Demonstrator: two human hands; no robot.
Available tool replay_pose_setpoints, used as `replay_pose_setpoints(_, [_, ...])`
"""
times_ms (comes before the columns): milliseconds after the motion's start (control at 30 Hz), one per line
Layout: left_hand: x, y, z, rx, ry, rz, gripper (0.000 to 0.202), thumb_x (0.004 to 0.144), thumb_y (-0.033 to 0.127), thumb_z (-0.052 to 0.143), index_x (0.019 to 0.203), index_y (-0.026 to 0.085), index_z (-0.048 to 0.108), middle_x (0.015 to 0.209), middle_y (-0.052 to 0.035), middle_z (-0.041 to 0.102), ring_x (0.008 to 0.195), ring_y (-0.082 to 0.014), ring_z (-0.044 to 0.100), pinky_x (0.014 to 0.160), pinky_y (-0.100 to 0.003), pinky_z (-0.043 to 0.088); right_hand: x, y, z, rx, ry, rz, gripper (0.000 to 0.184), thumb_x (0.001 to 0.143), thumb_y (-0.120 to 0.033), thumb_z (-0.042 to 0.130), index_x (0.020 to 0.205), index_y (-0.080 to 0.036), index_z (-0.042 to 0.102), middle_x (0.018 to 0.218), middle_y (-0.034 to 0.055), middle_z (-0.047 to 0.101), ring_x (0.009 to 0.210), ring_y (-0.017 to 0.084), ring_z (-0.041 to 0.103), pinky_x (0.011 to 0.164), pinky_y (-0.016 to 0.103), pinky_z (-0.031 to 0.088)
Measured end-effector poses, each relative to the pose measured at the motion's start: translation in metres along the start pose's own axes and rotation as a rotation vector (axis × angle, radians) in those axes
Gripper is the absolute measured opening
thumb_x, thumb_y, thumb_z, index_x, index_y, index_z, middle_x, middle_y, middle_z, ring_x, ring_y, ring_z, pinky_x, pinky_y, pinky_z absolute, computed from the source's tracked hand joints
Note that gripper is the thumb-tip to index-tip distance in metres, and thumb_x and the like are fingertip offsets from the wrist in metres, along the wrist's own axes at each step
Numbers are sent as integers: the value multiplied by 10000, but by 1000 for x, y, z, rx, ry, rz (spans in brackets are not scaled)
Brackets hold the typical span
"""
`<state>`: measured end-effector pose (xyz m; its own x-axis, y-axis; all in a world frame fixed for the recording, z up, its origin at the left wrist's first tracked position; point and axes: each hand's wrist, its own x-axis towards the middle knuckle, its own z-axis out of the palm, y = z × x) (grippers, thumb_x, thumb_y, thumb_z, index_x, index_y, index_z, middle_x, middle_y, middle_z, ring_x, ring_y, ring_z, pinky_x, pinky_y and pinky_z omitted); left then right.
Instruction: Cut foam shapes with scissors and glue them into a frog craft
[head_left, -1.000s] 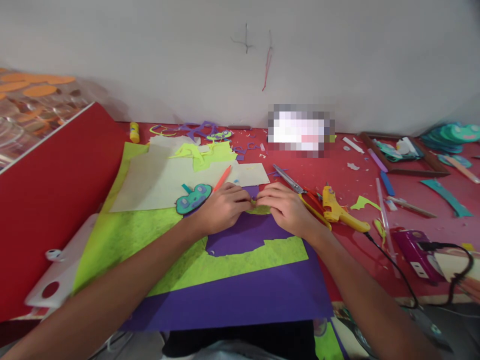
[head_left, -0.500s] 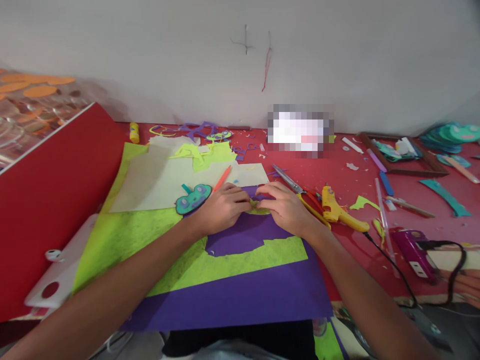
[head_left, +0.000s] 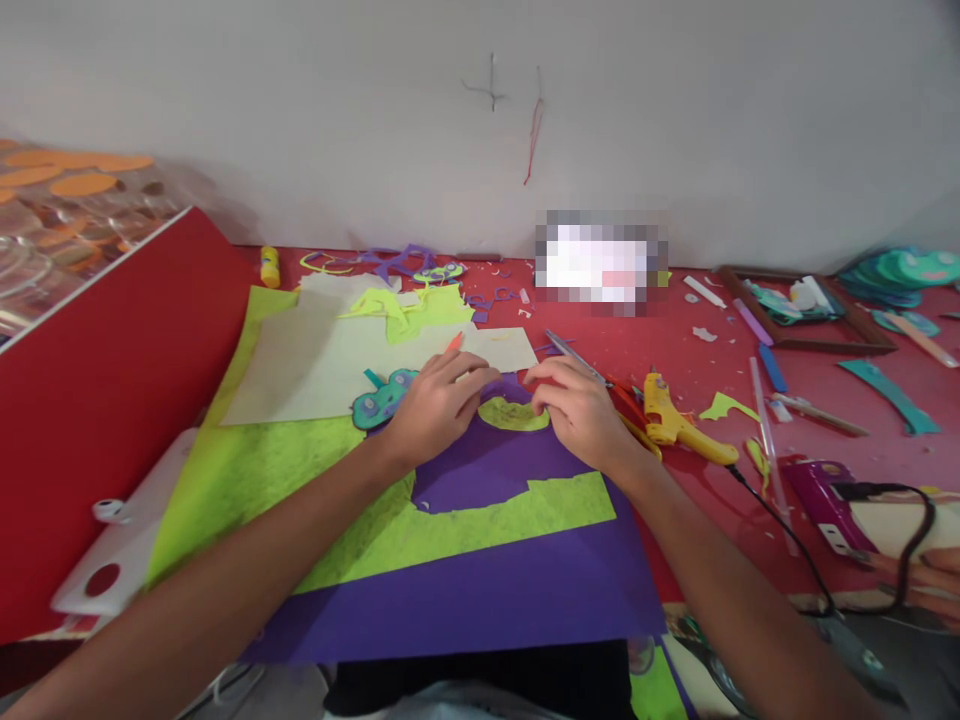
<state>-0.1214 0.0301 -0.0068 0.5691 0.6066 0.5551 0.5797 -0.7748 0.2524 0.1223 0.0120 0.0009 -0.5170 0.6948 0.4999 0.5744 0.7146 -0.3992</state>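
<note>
A lime-green oval cutout lies flat on the purple sheet between my hands. My left hand is at its left side, fingers loosely bent with nothing in them. At the right edge of the cutout, the fingertips of my right hand rest on or just beside it, thumb and fingers apart. Partly covered by my left hand is a teal cutout with round eyes. An orange pen pokes out behind that hand. A lime-green sheet with a ragged cut edge lies over the purple one.
To the right are scissors, a yellow glue gun with a cord and a purple power strip. Another person's hand is at the right edge. A brown frame stands farther back; a red panel borders the left.
My hands have drawn apart a little, left hand leftward and right hand rightward, uncovering the lime-green oval. The other person's hand has shifted slightly by the power strip.
</note>
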Motion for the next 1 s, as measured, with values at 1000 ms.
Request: replay_pose_setpoints(1000, [2,8,1,140,-293,-77,284,1052,338,444,1021,182,679,920,-60,680,885,-209,617,829,-364,445,4,-5,5,-74,42,127,191,1007,-155,474,961,-216,649,964,80,705,972,262,626,888,414,502])
